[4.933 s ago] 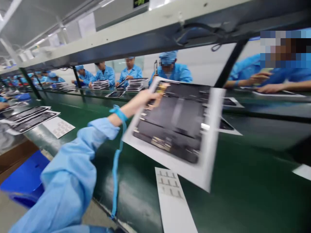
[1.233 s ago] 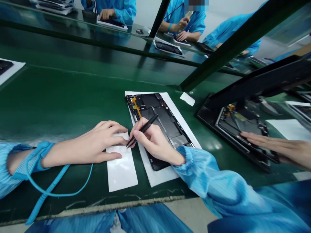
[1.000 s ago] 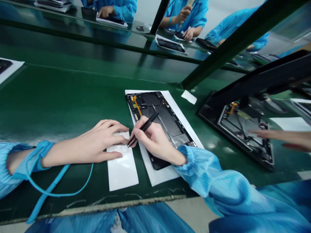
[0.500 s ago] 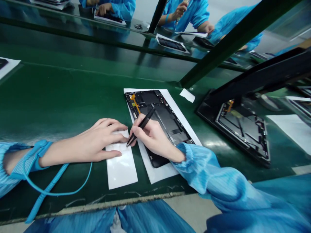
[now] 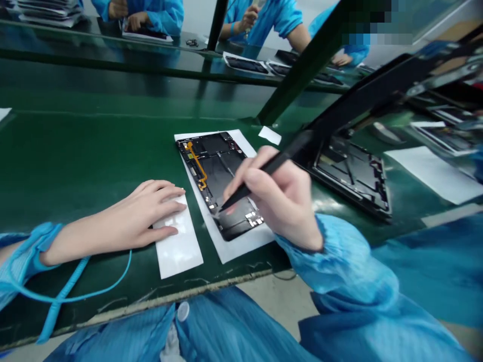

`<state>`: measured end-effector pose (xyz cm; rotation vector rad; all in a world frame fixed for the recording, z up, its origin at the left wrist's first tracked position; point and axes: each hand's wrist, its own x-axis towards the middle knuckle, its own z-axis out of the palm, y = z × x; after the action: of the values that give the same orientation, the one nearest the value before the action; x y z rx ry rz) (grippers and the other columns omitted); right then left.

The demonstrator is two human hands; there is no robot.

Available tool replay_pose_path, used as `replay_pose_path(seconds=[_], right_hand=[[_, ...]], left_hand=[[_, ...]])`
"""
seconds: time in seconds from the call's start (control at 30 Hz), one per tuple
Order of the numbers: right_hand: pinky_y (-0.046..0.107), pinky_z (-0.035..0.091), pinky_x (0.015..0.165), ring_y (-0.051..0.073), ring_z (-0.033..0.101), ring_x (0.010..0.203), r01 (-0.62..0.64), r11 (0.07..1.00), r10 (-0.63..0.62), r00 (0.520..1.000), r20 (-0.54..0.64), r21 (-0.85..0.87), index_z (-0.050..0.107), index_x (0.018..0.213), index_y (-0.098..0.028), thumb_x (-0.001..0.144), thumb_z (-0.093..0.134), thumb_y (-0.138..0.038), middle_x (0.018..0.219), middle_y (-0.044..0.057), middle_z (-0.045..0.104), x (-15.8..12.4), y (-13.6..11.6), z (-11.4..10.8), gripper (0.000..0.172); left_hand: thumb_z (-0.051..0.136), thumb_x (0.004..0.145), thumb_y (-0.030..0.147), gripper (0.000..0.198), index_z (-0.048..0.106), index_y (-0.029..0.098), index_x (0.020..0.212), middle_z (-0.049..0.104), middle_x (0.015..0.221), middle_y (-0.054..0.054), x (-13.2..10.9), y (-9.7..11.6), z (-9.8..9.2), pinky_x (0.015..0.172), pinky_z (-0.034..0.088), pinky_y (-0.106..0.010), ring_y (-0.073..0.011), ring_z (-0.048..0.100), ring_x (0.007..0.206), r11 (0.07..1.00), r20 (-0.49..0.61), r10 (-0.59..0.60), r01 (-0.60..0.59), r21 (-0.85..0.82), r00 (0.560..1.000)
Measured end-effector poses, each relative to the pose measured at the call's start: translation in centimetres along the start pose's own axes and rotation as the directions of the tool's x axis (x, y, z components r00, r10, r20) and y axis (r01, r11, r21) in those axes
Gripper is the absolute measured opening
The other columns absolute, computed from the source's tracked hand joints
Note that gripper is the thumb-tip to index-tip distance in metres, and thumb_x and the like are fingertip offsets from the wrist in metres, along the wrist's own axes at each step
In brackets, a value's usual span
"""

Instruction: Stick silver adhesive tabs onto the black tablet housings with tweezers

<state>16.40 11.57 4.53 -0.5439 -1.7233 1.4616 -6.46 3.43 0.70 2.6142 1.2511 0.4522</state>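
Note:
My right hand [image 5: 275, 196] is shut on black tweezers [image 5: 269, 168], and their tip sits over the lower part of an opened tablet [image 5: 213, 173], close to its dark inner surface. An orange flex cable [image 5: 196, 168] runs along the tablet's upper left. The tablet lies face down on a white sheet [image 5: 236, 251]. My left hand [image 5: 128, 213] rests flat beside it, with its fingertips on a white strip of paper [image 5: 177, 239]. My right hand hides part of the tablet's right side.
A blue wrist strap with a coiled cord [image 5: 64, 296] runs from my left wrist. A second opened tablet [image 5: 350, 176] lies to the right beneath a black frame, beside a white sheet [image 5: 430, 171]. Co-workers in blue sit across the green bench [image 5: 113, 136], with tablets before them.
My right hand has risen towards the camera, and the tweezers now lie flatter, tip over the tablet. The whole scene has shifted left and tilted. My left hand stays on the strip.

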Motion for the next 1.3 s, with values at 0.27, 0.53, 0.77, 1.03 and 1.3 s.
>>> replay_pose_path(seconds=[0.27,0.53,0.77,1.03,1.3], right_hand=[[0.033,0.058,0.064,0.019,0.066,0.071,0.039,0.954,-0.160,0.906,-0.392,-0.299,0.070,0.082,-0.023,0.081,0.076,-0.027,0.077,0.001,0.066,-9.3,1.1,-4.1,0.008],[0.025,0.051,0.055,0.015,0.063,0.062,-0.016,0.960,-0.184,0.717,-0.672,-0.280,0.068,0.077,-0.022,0.084,0.073,-0.025,0.071,-0.001,0.068,-11.1,3.0,0.2,0.009],[0.019,0.053,0.056,0.011,0.066,0.060,-0.085,0.948,-0.160,0.707,-0.689,-0.307,0.064,0.073,-0.021,0.080,0.071,-0.014,0.069,-0.003,0.069,-10.6,2.9,3.7,0.012],[0.023,0.055,0.050,0.015,0.067,0.053,-0.140,0.943,-0.162,0.602,-0.782,-0.303,0.064,0.076,-0.021,0.082,0.075,-0.025,0.065,-0.003,0.066,-9.8,3.7,1.4,0.013],[0.025,0.057,0.048,0.015,0.067,0.048,-0.123,0.956,-0.152,0.572,-0.806,-0.267,0.063,0.074,-0.022,0.081,0.076,-0.026,0.064,-0.002,0.066,-9.4,3.8,1.1,0.015]], left_hand=[[0.041,0.098,0.021,0.023,0.062,0.011,0.098,0.063,0.096,-0.012,4.2,4.8,2.2,0.073,0.047,-0.033,-0.0218,0.056,0.086,0.962,0.006,0.264,-0.263,-0.069,0.965],[0.040,0.095,0.007,0.025,0.063,0.009,0.085,0.062,0.074,-0.008,3.7,5.1,2.4,0.067,0.044,-0.031,-0.0179,0.053,0.071,0.928,-0.124,0.363,-0.370,-0.042,0.924],[0.048,0.094,0.008,0.015,0.062,0.008,0.100,0.065,0.090,-0.011,1.5,4.6,1.2,0.079,0.046,-0.033,-0.0203,0.056,0.090,0.942,-0.164,0.228,-0.260,-0.213,0.960],[0.061,0.085,0.009,0.013,0.070,0.015,0.077,0.066,0.075,-0.001,9.0,2.2,-0.6,0.065,0.045,-0.021,-0.0132,0.058,0.074,0.897,0.334,0.358,-0.222,-0.382,0.872],[0.065,0.075,0.002,0.016,0.071,0.017,0.071,0.069,0.072,0.000,12.0,3.0,-1.3,0.050,0.041,-0.018,-0.0114,0.061,0.061,0.932,0.606,0.308,-0.104,-0.348,0.733]])
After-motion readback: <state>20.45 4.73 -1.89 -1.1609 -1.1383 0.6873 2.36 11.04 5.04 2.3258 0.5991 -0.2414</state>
